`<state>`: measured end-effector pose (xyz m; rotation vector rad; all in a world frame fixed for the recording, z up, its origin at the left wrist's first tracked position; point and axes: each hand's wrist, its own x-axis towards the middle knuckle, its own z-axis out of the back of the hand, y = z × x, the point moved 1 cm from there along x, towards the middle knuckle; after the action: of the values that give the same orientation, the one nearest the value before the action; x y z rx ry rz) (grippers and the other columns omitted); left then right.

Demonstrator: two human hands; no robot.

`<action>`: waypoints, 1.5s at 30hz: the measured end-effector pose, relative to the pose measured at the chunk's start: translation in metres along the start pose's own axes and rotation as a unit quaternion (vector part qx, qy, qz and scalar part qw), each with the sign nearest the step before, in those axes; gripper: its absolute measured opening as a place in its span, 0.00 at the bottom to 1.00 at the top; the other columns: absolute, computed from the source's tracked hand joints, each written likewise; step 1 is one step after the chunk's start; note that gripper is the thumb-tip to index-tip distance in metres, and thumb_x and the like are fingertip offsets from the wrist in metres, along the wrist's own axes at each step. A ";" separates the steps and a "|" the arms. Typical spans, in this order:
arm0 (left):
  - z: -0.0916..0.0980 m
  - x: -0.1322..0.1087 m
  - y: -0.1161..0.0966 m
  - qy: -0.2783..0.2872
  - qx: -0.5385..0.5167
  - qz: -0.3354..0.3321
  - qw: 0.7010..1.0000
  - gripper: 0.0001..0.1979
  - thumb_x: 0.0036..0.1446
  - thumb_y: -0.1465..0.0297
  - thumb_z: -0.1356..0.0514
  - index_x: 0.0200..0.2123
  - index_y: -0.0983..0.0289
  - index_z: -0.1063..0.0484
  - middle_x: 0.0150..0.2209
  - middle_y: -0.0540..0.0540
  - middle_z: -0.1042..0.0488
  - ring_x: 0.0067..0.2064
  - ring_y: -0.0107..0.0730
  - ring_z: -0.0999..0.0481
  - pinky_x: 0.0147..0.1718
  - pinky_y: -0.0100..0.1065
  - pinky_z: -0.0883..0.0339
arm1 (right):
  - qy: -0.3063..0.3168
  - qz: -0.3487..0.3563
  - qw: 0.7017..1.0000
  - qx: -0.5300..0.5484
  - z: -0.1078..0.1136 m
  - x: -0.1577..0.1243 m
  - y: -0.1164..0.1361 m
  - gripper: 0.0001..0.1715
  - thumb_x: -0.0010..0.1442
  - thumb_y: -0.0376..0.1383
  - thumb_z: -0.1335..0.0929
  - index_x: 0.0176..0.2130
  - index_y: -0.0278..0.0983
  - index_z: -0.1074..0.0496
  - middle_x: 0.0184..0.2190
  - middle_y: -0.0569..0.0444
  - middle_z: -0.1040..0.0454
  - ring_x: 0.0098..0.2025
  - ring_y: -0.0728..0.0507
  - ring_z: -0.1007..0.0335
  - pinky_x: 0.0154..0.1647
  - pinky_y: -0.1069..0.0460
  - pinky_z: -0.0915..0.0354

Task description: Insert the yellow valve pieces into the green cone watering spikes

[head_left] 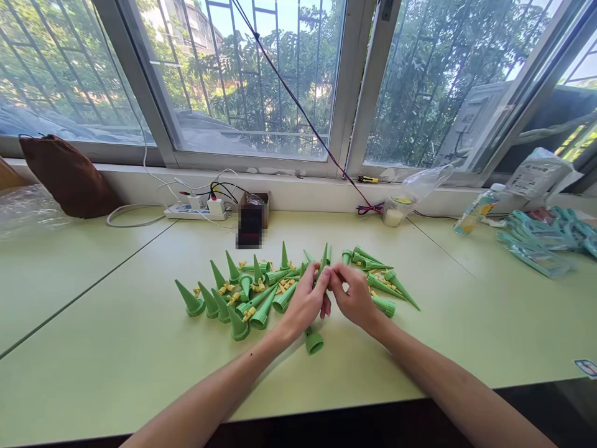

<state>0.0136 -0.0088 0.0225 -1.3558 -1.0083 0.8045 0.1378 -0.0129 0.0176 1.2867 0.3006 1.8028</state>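
My left hand (305, 302) is closed around a green plastic watering spike (323, 256), whose pointed tip rises above the thumb. My right hand (355, 298) meets it at the fingertips, thumb and forefinger pinched together; whatever they grip is hidden. Just below the left hand, another green spike (314, 341) lies with its wide end toward me. Many more green spikes (263, 313) spread to the left, some upright and some lying down, with small yellow valves (249, 313) among them. Beyond my right hand lies a smaller group of spikes (380, 284).
At the back stand a power strip (196, 212) with plugs, a small box (262, 208) and a plastic cup (394, 214) in a clear bag. A bottle (479, 210) and teal plastic packets (541, 239) are at right. A brown bag (69, 177) leans at far left.
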 end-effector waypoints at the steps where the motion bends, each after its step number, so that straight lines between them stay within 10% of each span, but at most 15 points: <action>1: 0.000 0.000 0.000 0.000 0.000 -0.001 1.000 0.19 0.62 0.51 0.48 0.44 0.61 0.42 0.26 0.44 0.36 0.16 0.21 0.34 0.12 0.24 0.42 | 0.000 0.000 1.000 0.000 0.000 0.000 0.000 0.15 0.67 0.36 0.39 0.28 0.38 0.38 0.21 0.58 0.34 0.23 0.49 0.41 0.27 0.54 0.44; 45: 0.001 0.000 0.003 0.007 0.029 0.002 1.000 0.20 0.61 0.50 0.48 0.42 0.60 0.41 0.26 0.44 0.35 0.16 0.21 0.33 0.12 0.24 0.41 | 0.033 -0.016 0.999 -0.003 0.002 0.000 -0.003 0.14 0.66 0.35 0.40 0.28 0.39 0.39 0.20 0.59 0.35 0.21 0.49 0.41 0.26 0.53 0.45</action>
<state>0.0131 -0.0086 0.0195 -1.3127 -0.9646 0.8198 0.1409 -0.0114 0.0164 1.2119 0.3503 1.8198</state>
